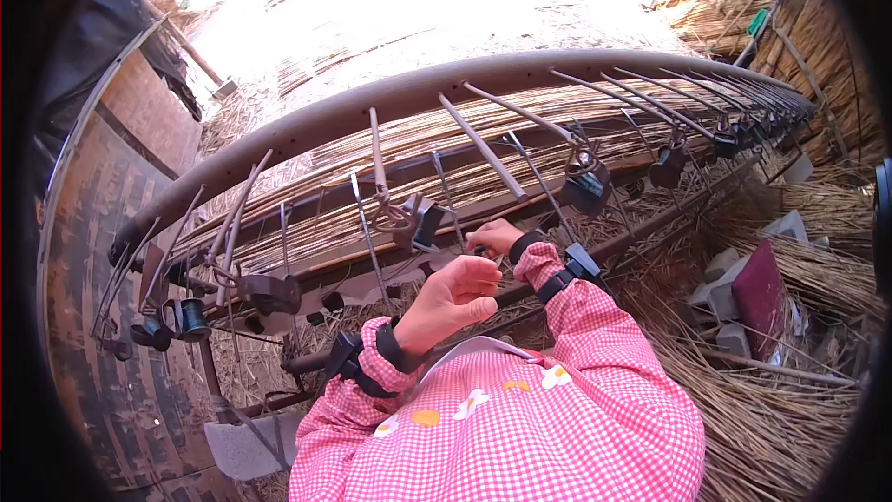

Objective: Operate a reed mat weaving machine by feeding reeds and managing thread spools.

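Observation:
My left hand (446,303) is raised palm inward before my chest, fingers loosely together, with nothing seen in it. Just beyond it, my right hand (496,238) is at the near edge of the reed mat (334,223), its fingers bent around a small dark thing that I cannot make out. Both hands are beneath a long brown pipe (418,87) from which many rods slant down. Spools of dark wire or twine (425,222) hang near the rods, one left of my hands and another spool (587,185) to the right.
A rusty metal sheet (125,279) stands at left, above a concrete block (254,443). Loose reeds (752,404) cover the ground at right, around broken blocks and a dark red board (758,300). Reed bundles (829,63) lean at the upper right. A lower metal bar (516,293) crosses near my body.

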`<state>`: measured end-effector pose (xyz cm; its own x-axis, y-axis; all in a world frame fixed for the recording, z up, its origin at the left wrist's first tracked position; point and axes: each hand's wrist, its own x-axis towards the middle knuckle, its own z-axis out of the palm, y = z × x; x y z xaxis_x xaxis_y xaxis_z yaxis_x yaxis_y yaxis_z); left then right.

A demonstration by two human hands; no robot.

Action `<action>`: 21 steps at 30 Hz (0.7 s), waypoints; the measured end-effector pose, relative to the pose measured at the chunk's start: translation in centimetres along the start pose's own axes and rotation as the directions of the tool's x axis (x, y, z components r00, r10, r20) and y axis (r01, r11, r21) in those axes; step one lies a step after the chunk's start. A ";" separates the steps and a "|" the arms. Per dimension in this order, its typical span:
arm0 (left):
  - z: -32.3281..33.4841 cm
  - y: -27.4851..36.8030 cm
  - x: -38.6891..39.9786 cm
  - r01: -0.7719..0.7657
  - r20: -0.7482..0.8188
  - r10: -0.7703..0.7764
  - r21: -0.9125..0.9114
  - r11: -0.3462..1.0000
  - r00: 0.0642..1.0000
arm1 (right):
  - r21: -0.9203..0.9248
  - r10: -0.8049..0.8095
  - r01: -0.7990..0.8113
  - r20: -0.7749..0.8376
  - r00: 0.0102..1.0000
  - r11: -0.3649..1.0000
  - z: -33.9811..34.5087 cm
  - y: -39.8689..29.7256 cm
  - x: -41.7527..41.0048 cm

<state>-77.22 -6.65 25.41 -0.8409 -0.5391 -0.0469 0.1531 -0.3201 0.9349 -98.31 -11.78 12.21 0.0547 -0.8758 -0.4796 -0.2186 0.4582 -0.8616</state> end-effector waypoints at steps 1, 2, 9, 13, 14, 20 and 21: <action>0.7 0.1 0.7 0.009 0.042 -0.008 -0.004 1.000 0.999 | -0.017 -0.045 0.045 0.015 0.999 0.999 0.3 0.2 -2.3; 1.3 0.4 1.2 -0.022 0.059 0.022 -0.005 1.000 0.998 | 0.120 -0.092 0.094 -0.022 0.996 0.988 0.2 0.2 -4.1; 4.3 1.9 4.9 -0.116 -0.001 0.117 0.108 0.987 0.993 | 0.773 -0.243 0.042 0.147 0.959 0.633 0.2 -2.5 -15.5; 6.8 1.5 8.3 -0.336 -0.088 0.376 0.295 0.894 0.923 | 0.733 -0.280 -0.175 0.454 0.846 0.657 -0.4 -3.5 -19.0; 7.7 1.7 9.2 -0.403 -0.090 0.431 0.229 0.886 0.898 | 0.682 -0.286 -0.139 0.471 0.835 0.718 -0.9 -3.7 -19.0; 13.9 0.9 12.9 -0.662 -0.473 0.550 -0.100 0.742 0.688 | 0.659 -0.380 -0.088 0.532 0.757 0.747 -6.4 -2.3 -18.2; 14.4 1.9 13.3 -0.678 -0.496 0.562 -0.075 0.731 0.661 | 0.712 -0.369 -0.106 0.478 0.797 0.694 -7.2 -2.0 -18.0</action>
<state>-95.64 -3.19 31.60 -0.2126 -0.9232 0.3203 0.7207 0.0732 0.6894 -105.90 1.95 23.77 0.5904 -0.7942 -0.1439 0.5362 0.5192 -0.6656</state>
